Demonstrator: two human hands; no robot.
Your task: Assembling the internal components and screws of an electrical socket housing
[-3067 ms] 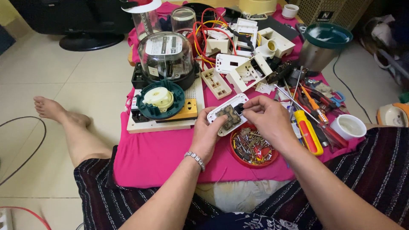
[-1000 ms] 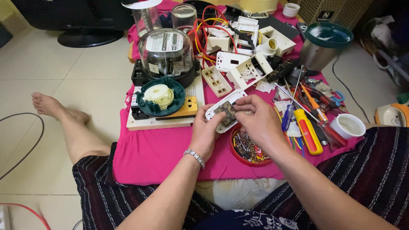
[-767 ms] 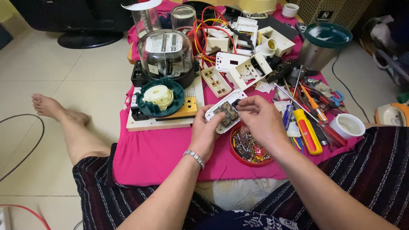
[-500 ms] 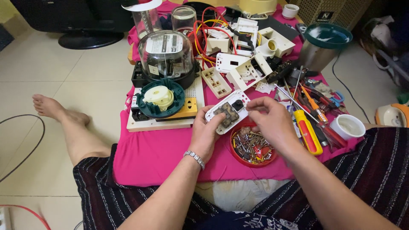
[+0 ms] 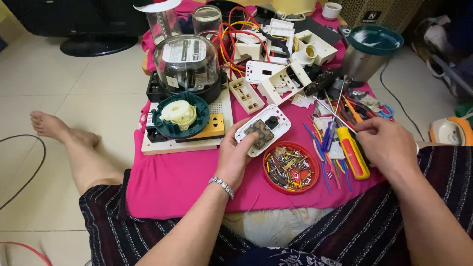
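Note:
My left hand (image 5: 237, 156) holds a white switch plate (image 5: 262, 130) by its near-left corner, with its grey and black inner parts facing up. My right hand (image 5: 387, 146) is at the right, over a pile of tools, its fingers curled by the orange-handled screwdriver (image 5: 353, 152) and a thin metal shaft. Whether it grips a tool I cannot tell. A red round lid (image 5: 290, 167) full of screws and small parts lies just below the plate.
On the pink cloth (image 5: 172, 177) stand a glass-domed electric meter (image 5: 186, 66), a teal round part (image 5: 180, 116) on a white board, several white socket boxes (image 5: 283, 81), red and yellow wires and a steel pot (image 5: 367, 51). My bare leg (image 5: 74, 143) lies on the tile floor.
My right hand left the switch plate and moved right to the tool pile. My left hand still holds the plate, lowered slightly toward the cloth.

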